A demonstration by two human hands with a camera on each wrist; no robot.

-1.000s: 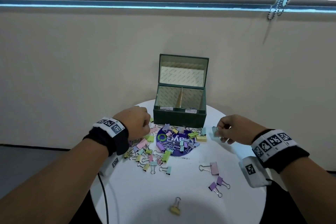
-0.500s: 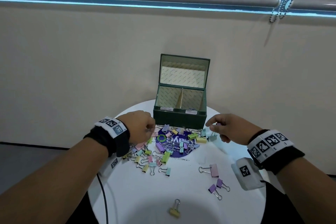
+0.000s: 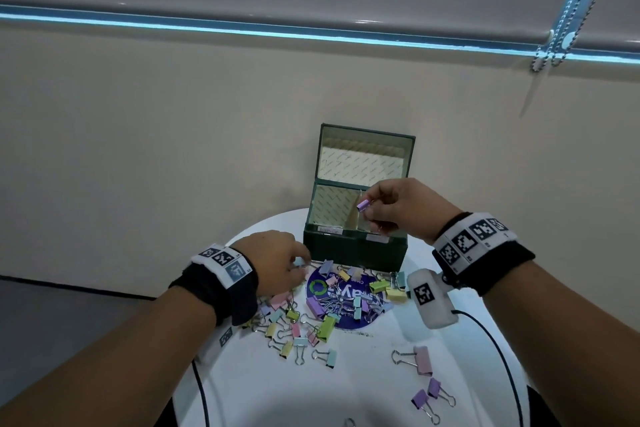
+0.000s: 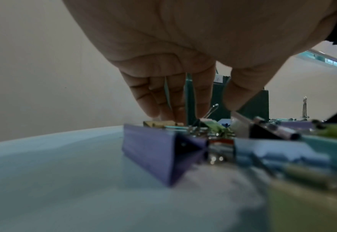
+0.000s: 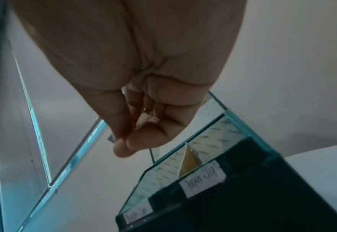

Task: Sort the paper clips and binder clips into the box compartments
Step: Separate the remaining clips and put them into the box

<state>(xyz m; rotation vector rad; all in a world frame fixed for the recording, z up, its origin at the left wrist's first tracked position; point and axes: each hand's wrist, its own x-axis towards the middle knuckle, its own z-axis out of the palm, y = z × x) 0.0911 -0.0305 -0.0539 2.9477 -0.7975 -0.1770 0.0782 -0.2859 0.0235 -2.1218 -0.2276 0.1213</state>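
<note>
A dark green box (image 3: pixel 353 248) stands open at the back of the table, lid up, with a divider (image 3: pixel 357 215) down its middle. My right hand (image 3: pixel 369 210) hovers over the box near the divider and pinches a purple binder clip (image 3: pixel 363 205); I cannot tell which compartment lies under it. In the right wrist view only a purple corner of the clip (image 5: pixel 110 138) shows past my right hand (image 5: pixel 123 141). My left hand (image 3: pixel 300 265) reaches down into the pile of pastel binder clips (image 3: pixel 311 322) left of the box. Its fingertips (image 4: pixel 163 114) touch a yellow clip (image 4: pixel 159 124), thumb apart.
The round white table (image 3: pixel 346 388) has a purple disc (image 3: pixel 332 288) under the pile. A pink clip (image 3: pixel 420 359) and two purple clips (image 3: pixel 427 397) lie loose at the right. White labels (image 5: pixel 203 179) mark the box front. A wall stands close behind.
My right hand has risen from the table at the box's right front to above the box, now pinching a purple clip. My left hand stayed low on the pile, edging right.
</note>
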